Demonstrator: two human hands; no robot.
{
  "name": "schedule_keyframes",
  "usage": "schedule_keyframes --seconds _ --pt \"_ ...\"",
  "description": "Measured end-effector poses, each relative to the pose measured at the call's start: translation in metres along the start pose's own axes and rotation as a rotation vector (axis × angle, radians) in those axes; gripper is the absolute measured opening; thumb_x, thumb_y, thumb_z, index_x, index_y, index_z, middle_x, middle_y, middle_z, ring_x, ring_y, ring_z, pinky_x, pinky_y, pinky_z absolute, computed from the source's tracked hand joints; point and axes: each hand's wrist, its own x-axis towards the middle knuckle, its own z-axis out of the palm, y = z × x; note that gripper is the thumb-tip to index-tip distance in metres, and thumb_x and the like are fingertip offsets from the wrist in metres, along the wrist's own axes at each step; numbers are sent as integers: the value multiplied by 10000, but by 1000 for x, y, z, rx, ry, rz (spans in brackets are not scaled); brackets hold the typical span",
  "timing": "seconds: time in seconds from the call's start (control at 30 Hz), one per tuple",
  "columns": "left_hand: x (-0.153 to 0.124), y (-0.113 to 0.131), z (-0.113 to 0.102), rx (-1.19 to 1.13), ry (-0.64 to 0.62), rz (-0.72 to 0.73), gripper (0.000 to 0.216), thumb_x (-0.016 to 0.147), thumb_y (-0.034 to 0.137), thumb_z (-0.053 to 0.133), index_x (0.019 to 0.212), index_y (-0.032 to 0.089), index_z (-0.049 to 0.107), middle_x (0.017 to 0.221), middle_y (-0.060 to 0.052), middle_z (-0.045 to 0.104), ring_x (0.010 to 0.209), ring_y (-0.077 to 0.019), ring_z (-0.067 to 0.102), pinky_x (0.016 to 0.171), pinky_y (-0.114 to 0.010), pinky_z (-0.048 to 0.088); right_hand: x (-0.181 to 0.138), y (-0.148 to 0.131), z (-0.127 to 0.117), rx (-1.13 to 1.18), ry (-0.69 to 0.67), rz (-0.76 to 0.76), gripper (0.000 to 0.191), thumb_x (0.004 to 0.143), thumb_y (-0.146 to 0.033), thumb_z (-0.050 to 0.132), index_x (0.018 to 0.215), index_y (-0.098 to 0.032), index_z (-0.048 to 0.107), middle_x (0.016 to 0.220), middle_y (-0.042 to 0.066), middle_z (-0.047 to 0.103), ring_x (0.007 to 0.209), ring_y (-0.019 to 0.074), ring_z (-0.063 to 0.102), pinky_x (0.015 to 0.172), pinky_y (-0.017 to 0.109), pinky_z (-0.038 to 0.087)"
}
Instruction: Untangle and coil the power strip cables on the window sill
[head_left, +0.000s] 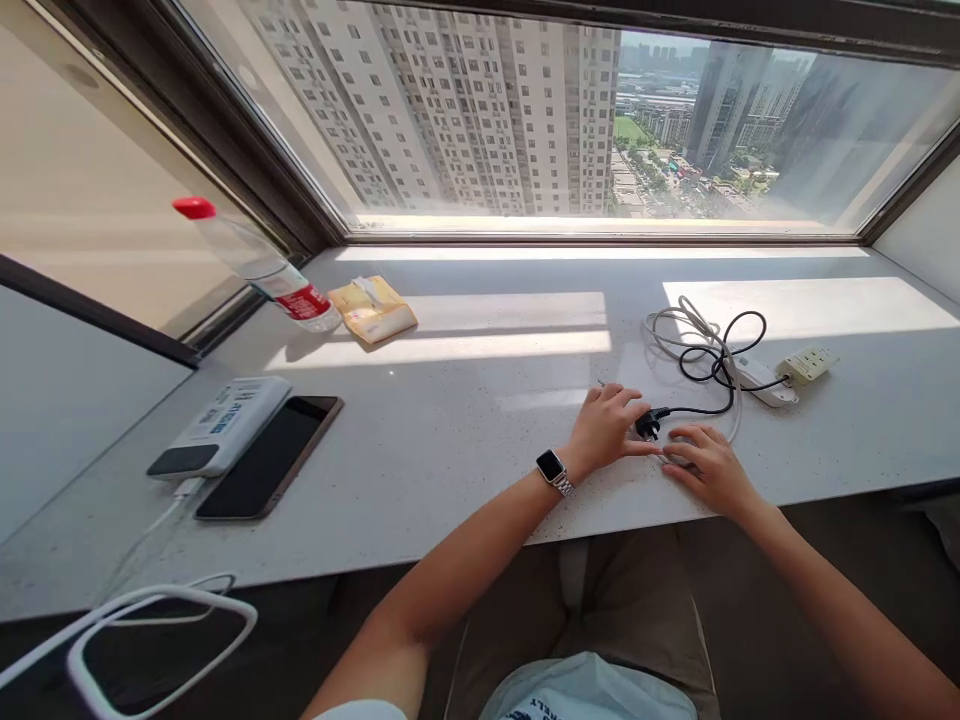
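My left hand [606, 428], with a watch on its wrist, rests on the white sill [480, 400] and its fingers close on a black plug [649, 424]. A black cable [712, 372] runs from the plug toward a white adapter [761, 382] and a white power strip [808, 364]. My right hand [709, 468] lies just right of the plug, fingers curled over a small light thing that I cannot make out. A coiled white cord [686, 330] lies behind both hands.
A clear water bottle [259, 265] with a red cap leans at the left of the sill beside a yellow packet [373, 308]. A white power bank [221, 425] and a dark phone [274, 457] lie at the left. White cables [150, 600] hang off the front edge.
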Motion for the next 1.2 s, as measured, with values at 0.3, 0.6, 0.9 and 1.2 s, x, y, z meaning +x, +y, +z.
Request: schedule_keyframes --seconds 0.3,0.6,0.9,1.2 --pt "5 -15 -11 -9 -54 -68 351 720 446 690 946 178 692 1012 -94 689 985 -290 585 951 -493 360 10 -3 -2 -70 -10 -95 264 971 -376 495 969 -255 730 896 61 706 867 206 605 832 375 431" --pt "-20 -76 -44 -159 -162 -92 461 759 227 539 1212 221 623 1229 -80 654 1154 -281 554 1004 -439 402 11 52 -22 -227 -35 -138 651 841 -640 574 1346 -231 541 1360 121 579 1305 337 457 1126 528 274" --pt "5 0 -20 -11 -236 184 1029 691 639 717 1478 103 327 1499 -207 407 1385 -335 370 1143 -436 261 51 46 -6 -145 -25 -177 317 943 -489 517 874 -224 677 833 44 706 955 223 643 1104 461 336" --pt "30 12 -19 -22 -307 13 252 942 346 525 789 157 593 754 -60 614 687 -191 596 599 -275 374 31 79 -29 -158 326 83 437 872 -579 556 1086 -206 634 1113 147 663 1068 311 599 946 464 451"
